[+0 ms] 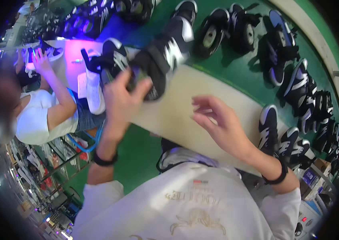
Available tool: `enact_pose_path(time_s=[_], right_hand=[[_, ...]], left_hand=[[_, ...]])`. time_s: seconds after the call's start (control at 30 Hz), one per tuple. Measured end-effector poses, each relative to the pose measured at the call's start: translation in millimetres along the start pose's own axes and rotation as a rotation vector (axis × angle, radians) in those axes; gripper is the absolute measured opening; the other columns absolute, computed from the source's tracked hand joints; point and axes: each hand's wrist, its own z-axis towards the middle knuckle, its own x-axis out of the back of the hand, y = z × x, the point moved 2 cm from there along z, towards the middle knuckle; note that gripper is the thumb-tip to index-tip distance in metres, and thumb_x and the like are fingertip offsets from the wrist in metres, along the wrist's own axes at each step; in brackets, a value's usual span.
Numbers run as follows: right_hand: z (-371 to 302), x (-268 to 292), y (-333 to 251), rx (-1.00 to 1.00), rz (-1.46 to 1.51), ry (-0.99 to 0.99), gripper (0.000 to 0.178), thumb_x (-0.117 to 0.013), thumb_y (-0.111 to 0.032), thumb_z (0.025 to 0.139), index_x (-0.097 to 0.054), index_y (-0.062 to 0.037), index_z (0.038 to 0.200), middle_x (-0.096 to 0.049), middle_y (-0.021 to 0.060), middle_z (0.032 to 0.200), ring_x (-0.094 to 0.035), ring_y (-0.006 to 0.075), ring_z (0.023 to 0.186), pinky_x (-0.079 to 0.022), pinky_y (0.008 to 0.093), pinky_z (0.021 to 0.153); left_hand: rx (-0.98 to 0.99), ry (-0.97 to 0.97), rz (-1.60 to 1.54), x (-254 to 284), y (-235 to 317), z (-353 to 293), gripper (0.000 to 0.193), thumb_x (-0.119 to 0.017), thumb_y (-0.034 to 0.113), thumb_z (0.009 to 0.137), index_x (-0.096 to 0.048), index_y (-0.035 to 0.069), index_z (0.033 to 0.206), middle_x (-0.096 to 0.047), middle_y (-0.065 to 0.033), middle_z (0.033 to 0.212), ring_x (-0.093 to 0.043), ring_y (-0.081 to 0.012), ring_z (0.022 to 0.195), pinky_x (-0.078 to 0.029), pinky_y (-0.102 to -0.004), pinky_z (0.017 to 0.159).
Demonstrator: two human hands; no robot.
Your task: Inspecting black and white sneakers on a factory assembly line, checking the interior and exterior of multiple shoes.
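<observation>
My left hand (122,98) is curled at the collar of a black sneaker (163,54) with a white toe and white side marking. The sneaker is tilted, its toe pointing away from me, and looks blurred. Part of the grip is hidden behind my fingers. Just beyond this hand stands another black sneaker (115,56) with loose straps. My right hand (221,124) hovers above the pale work board (177,108), fingers bent and apart from the thumb, with nothing between them.
A green table (233,66) curves around the board, bearing several black-and-white sneakers (213,34). More sneakers (268,126) stand at the board's right end. To my left, a co-worker in a white shirt (43,118) sits by a purple-lit surface, near a white shoe (94,90).
</observation>
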Motion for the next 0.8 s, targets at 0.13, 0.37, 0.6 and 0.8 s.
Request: enact_pose_path(time_s=[0.13,0.37,0.6,0.8], right_hand=[[-12,-52,39,-0.096,0.102,0.103,0.035,-0.073,-0.011,0.089,-0.051,0.0014,0.113,-0.062,0.0101,0.099,-0.063,0.0178,0.088,-0.053,0.0296,0.081],[-33,-57,60,-0.183,0.084,0.213,0.03,-0.075,-0.009,0.088,-0.048,-0.0039,0.1,-0.057,0.0037,0.085,-0.06,0.012,0.078,-0.053,0.029,0.069],[-28,-43,24,-0.27,0.894,0.108,0.022,-0.066,-0.007,0.094,-0.051,-0.0048,0.109,-0.06,0.0021,0.082,-0.058,0.0109,0.07,-0.05,0.0279,0.062],[15,-27,10,0.18,0.395,-0.023,0.032,-0.064,-0.007,0.093,-0.059,-0.0013,0.124,-0.06,0.0073,0.115,-0.06,0.0159,0.103,-0.051,0.03,0.087]], left_hand=[[-0.316,-0.062,0.267,-35,-17,-121,0.067,-0.08,0.022,0.076,-0.055,0.0,0.134,-0.067,-0.0181,0.097,-0.063,-0.0343,0.081,-0.052,-0.0416,0.071],[-0.311,-0.198,-0.008,-42,-3,-114,0.072,-0.078,0.024,0.079,-0.046,0.004,0.14,-0.061,-0.0178,0.121,-0.06,-0.0366,0.105,-0.05,-0.0436,0.087],[-0.38,-0.132,-0.039,-46,-14,-112,0.067,-0.078,0.025,0.08,-0.047,0.002,0.134,-0.064,-0.0175,0.119,-0.065,-0.0373,0.104,-0.053,-0.0435,0.086],[-0.324,-0.127,-0.209,-46,-14,-109,0.057,-0.075,0.019,0.085,-0.043,-0.003,0.127,-0.067,-0.0221,0.107,-0.07,-0.0348,0.097,-0.056,-0.0387,0.081]])
